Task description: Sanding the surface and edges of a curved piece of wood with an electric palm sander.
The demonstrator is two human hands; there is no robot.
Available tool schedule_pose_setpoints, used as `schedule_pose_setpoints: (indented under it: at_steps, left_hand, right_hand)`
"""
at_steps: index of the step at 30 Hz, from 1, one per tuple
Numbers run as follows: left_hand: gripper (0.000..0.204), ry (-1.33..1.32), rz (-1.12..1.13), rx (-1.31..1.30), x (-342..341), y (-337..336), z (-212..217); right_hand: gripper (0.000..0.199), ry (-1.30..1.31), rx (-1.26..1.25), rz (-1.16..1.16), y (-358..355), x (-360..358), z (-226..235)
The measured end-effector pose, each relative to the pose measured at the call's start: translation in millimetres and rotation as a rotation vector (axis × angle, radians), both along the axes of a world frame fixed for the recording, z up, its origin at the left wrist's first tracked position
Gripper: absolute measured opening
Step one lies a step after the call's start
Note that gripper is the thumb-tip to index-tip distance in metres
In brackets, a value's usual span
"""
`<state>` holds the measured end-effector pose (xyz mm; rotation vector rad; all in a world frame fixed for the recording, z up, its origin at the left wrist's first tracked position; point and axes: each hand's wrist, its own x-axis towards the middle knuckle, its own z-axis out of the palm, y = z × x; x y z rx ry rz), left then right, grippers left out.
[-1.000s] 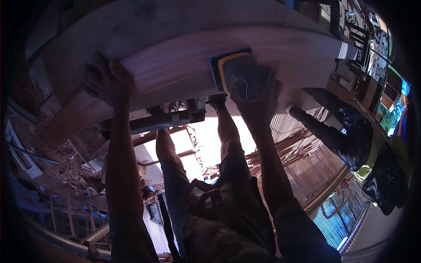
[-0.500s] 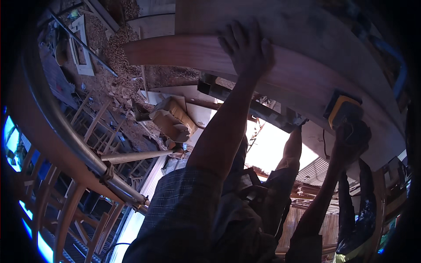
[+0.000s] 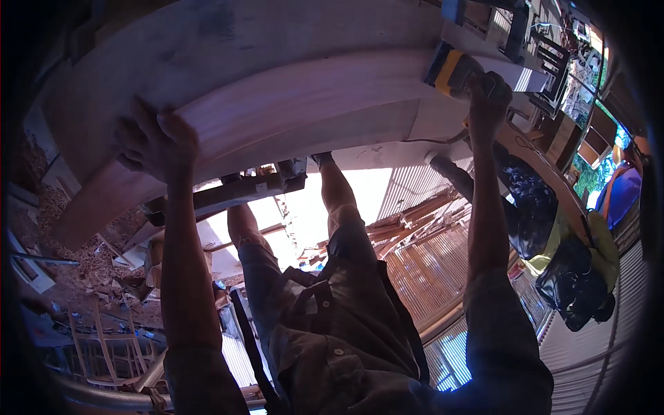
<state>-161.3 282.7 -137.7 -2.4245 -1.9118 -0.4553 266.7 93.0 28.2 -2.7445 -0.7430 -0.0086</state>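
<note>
A long, curved reddish wooden board (image 3: 297, 86) lies across a pale worktable (image 3: 277, 31) in front of me. Toward its left part, my left hand (image 3: 158, 145) rests on the board with fingers spread, somewhat dim in shadow. At the right end, my right hand (image 3: 490, 97) is wrapped around a power sander (image 3: 449, 70) with a yellow band and a dark base. The sander's base sits on the board's surface. A dark cord (image 3: 443, 141) runs near the sander, below my right hand.
Beneath the table's near edge is a dark beam (image 3: 235, 196). Wood shavings (image 3: 86, 252) cover the ground at left, near chair frames (image 3: 111, 346). Stacked timber (image 3: 422, 225) lies beyond my legs. Dark patterned clothing (image 3: 526, 194), seemingly another person's, shows at right. A metal pipe (image 3: 104, 395) crosses lower left.
The view has swung rightward, bringing my legs and the right side into sight. My left hand now sits nearer the board's left end; the sander is at its right end, still held.
</note>
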Motion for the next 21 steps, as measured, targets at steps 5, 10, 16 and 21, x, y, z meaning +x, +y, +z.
schedule_pose_setpoints:
  at_steps: [5, 10, 16, 21]
  left_hand:
    - [0.058, 0.008, -0.019, -0.017, 2, -1, 3]
    - [0.056, 0.027, -0.061, 0.001, -12, 1, 1]
    - [0.054, 0.102, -0.096, 0.026, -17, 4, -4]
    - [0.053, 0.087, -0.081, 0.025, -12, 1, -6]
  right_hand:
    - [0.067, -0.079, 0.012, -0.047, -15, 11, -13]
    - [0.067, 0.019, -0.028, 0.11, 16, -108, -13]
    - [0.071, -0.031, -0.001, 0.07, -5, -41, -15]
    - [0.066, -0.005, 0.022, -0.059, -38, 72, -6]
